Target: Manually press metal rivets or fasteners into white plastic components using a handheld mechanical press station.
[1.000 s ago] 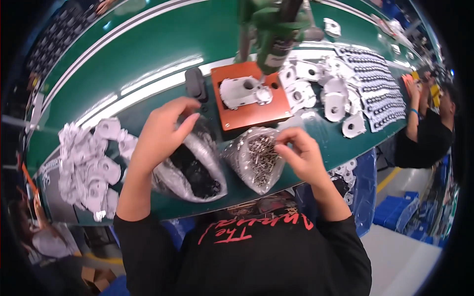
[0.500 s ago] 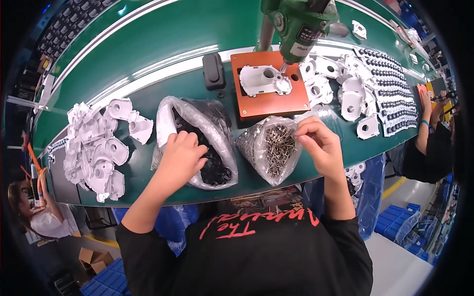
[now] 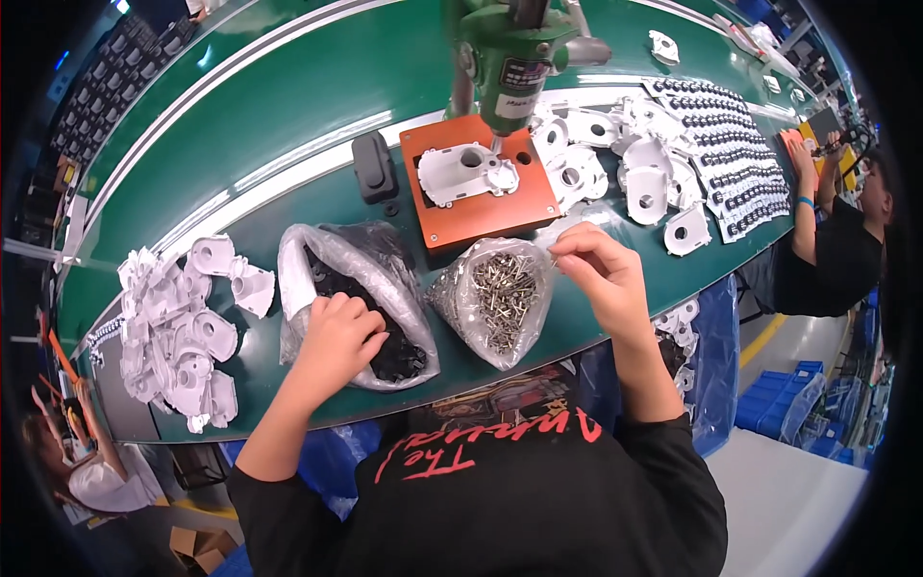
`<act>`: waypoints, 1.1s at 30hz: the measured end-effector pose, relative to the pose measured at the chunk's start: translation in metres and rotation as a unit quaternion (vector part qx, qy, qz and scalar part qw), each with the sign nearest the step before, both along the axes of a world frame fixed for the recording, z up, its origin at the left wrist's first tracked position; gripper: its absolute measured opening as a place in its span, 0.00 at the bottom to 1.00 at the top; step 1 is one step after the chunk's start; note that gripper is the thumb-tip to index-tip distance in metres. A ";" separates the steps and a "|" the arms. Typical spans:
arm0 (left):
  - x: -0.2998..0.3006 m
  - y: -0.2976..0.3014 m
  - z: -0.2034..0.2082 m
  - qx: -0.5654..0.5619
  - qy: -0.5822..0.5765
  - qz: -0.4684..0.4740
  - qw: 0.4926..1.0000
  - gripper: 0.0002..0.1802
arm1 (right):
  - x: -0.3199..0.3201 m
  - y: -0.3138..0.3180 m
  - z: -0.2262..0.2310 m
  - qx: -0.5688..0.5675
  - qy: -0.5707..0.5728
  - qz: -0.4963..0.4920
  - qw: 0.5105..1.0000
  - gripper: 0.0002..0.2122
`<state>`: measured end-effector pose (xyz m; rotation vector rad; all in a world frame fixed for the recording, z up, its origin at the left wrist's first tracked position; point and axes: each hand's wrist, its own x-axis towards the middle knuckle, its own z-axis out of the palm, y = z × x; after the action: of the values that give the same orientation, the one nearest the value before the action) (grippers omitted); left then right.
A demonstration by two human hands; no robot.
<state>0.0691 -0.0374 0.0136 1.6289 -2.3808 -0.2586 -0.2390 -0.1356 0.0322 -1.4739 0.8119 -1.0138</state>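
My left hand (image 3: 336, 344) is in the mouth of a clear plastic bag (image 3: 415, 338) of small black parts (image 3: 399, 360). Its fingers are curled down among them, and their tips are hidden. My right hand (image 3: 608, 279) is raised at the right rim of a second clear bag (image 3: 463, 329), which holds many metal screws (image 3: 504, 293). Thumb and forefinger are pinched together on what looks like one small screw. Beyond the bags, a white plastic housing (image 3: 452, 175) lies on an orange fixture block (image 3: 486, 217), under the tip of a green machine head (image 3: 510, 82).
White housings are heaped at the left (image 3: 178, 337), and more lie right of the fixture (image 3: 646, 183). Further right are rows of black-and-white parts (image 3: 731, 144). A black case (image 3: 373, 166) stands left of the fixture. Co-workers sit at both sides; one co-worker's arm (image 3: 806, 207) reaches in at the right.
The view has shifted and turned slightly, so the bench sits further left and lower. My left hand stays in the black-parts bag; my right hand stays pinched beside the screw bag.
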 end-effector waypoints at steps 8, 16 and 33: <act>0.004 -0.091 0.061 0.157 0.299 0.053 0.940 0.08 | 0.000 -0.011 -0.004 0.075 -0.061 -0.039 0.995 0.05; -0.040 -0.250 0.035 0.208 0.258 0.014 0.943 0.14 | 0.004 -0.025 -0.008 0.058 -0.056 -0.052 0.995 0.05; -0.057 -0.273 0.020 0.248 0.103 -0.053 0.962 0.22 | 0.021 -0.069 -0.003 0.112 -0.026 -0.044 0.992 0.04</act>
<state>0.0123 -0.3106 0.0339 1.5601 -2.3625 -1.0651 -0.2178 -0.2043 0.0290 -1.2251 0.9289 -0.9880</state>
